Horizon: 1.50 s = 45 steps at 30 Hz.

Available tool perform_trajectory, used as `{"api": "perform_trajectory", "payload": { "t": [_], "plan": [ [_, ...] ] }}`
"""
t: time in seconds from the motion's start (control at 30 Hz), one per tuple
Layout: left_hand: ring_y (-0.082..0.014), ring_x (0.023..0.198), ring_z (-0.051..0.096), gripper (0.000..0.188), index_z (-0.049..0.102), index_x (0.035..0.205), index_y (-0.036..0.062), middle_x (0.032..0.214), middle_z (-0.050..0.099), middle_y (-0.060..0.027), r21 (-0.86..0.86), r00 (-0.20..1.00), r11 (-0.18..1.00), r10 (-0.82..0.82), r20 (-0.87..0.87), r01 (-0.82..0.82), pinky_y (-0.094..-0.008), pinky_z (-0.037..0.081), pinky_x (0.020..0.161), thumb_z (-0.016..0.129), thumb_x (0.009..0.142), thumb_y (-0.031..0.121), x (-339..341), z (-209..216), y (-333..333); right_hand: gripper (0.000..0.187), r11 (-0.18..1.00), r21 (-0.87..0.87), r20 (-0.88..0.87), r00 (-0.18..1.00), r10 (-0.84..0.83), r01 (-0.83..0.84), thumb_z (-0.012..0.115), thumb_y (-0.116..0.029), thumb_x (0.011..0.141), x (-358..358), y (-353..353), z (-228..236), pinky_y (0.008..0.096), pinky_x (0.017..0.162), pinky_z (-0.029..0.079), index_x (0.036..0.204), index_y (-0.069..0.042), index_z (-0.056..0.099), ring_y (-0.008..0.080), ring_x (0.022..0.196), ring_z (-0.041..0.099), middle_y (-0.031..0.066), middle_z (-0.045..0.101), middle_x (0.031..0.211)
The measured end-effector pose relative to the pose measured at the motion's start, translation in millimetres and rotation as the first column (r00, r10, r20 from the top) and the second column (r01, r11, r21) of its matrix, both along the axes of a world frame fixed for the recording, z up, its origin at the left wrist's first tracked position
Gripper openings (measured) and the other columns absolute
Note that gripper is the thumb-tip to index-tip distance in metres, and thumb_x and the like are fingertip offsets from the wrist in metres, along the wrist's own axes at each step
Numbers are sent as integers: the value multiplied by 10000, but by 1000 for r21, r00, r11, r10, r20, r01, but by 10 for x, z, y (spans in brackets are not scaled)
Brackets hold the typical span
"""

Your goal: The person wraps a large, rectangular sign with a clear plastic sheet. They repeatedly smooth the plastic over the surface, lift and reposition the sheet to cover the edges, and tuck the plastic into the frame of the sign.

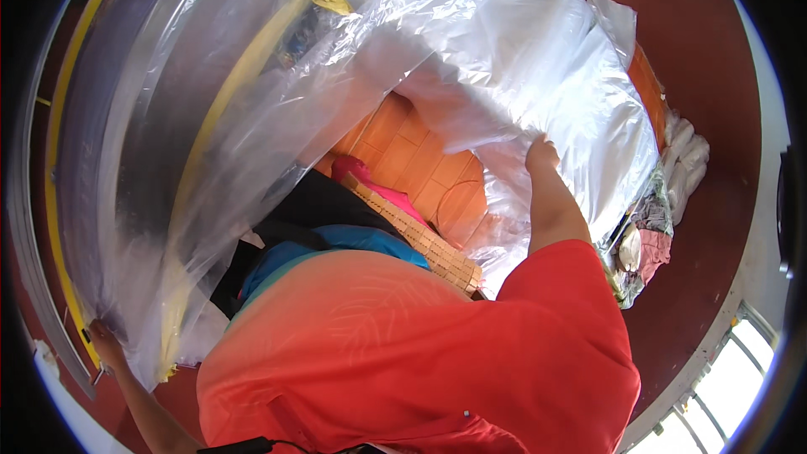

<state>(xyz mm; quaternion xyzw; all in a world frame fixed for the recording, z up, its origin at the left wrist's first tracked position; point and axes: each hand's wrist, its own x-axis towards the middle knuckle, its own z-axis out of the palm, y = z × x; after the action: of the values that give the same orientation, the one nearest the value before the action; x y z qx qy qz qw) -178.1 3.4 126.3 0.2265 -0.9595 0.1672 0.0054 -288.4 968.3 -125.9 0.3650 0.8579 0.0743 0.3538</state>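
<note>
A large sheet of clear plastic film (521, 42) spreads from the left side to the upper right, creased and shiny. My right hand (540, 154), arm stretched forward, is closed on its near edge. Far out at the lower left, my left hand (105, 343) is closed at the film's edge, beside a long yellow strip (55, 202); its fingers show only in part. Through the gap in the film, orange tiled flooring (412, 151) shows. A woven slatted mat (437, 252) and a pink cloth (382, 187) lie just in front of my body.
A yellow band (223, 105) runs beneath or along the film at the left. To the right sit a heap of crumpled cloths (643, 248) and a white plastic bundle (688, 155). Dark red floor (706, 59) surrounds these, with a barred window (723, 387) at the lower right.
</note>
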Motion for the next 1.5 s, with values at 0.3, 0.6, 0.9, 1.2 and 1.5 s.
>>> {"api": "perform_trajectory", "payload": {
  "t": [0.3,0.6,0.9,1.2,1.5],
  "plan": [
    [-355,899,495,297,487,995,-6,958,523,-212,178,889,982,-22,457,-67,-376,398,740,460,802,218,-77,339,-534,247,593,187,-87,588,804,-783,423,-230,769,-389,365,841,371,850,315,771,-64,607,263,981,436,116,549,885],
    [-219,1085,404,479,456,1125,102,1152,454,-80,749,767,300,-498,-405,590,-324,311,901,609,671,123,-2049,719,3534,165,79,-479,-758,458,465,-874,467,-122,759,-1091,-2923,2631,350,477,372,651,2,466,313,522,465,168,493,582],
    [-275,803,499,361,528,932,25,891,534,-167,971,566,-160,-790,-234,178,-356,388,698,557,736,326,-933,283,3468,295,-88,-55,-998,58,-33,-995,417,-230,860,-1789,-4320,4327,182,446,223,619,-62,440,35,485,272,-41,321,524],
    [-203,851,539,344,452,1058,-30,968,538,-125,698,307,393,692,-653,599,-324,408,836,504,733,71,1195,1521,832,298,-216,-430,-898,440,0,-877,440,-277,848,-1897,-5590,3820,173,431,226,605,-105,438,15,461,284,-51,366,517],
    [-100,617,484,369,511,877,18,694,541,-17,825,173,486,874,-454,-287,-219,364,533,629,677,305,2172,-27,-392,279,-214,254,-873,-319,368,-943,522,-280,767,-1702,-6813,2785,387,466,370,623,-61,427,322,522,493,121,505,548]
  ]
}}
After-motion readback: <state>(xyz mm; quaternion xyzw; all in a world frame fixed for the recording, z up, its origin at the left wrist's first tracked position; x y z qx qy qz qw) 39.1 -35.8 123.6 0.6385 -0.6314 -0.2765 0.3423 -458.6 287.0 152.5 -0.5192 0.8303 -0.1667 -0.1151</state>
